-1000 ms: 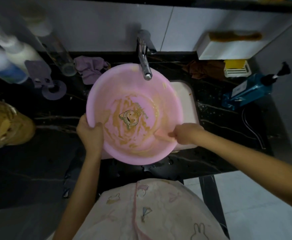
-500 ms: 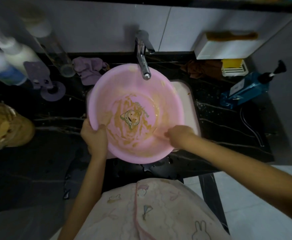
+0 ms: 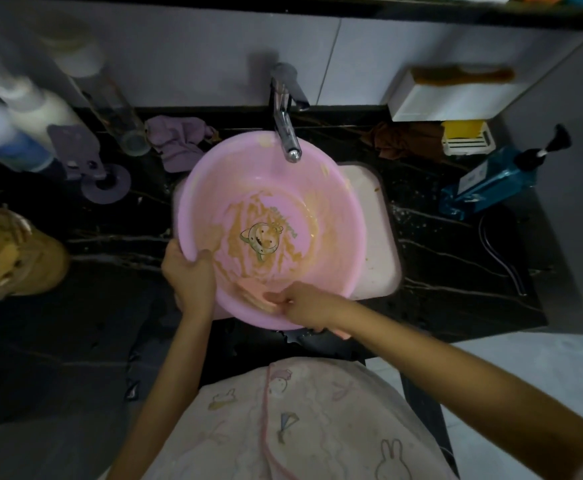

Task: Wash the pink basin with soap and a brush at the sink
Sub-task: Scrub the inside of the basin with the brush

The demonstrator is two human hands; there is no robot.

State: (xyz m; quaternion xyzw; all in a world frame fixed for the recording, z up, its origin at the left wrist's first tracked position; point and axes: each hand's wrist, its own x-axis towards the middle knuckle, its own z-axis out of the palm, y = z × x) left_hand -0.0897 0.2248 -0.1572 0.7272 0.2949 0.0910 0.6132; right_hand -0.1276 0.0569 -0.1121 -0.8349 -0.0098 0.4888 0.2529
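Got my left hand [image 3: 188, 275] gripping the near rim of the pink basin [image 3: 324, 202] over the sink [image 3: 375, 237], right hand [image 3: 305, 303] curled round the brush [image 3: 253, 293], pressing it on the grimy inside wall.

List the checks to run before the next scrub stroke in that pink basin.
1. Basin steadied: ok. The left hand grips the near-left rim of the basin.
2. Brush in hand: ok. The right hand holds the pinkish brush against the near inner wall.
3. Basin under the faucet: ok. The spout hangs over the far rim.
4. Water running: not ok. No stream shows at the spout.
5. Soap on the brush: cannot tell. No suds show; the blue pump bottle lies on the counter to the right.
6. Basin clean: not ok. Brown smears streak the bottom.
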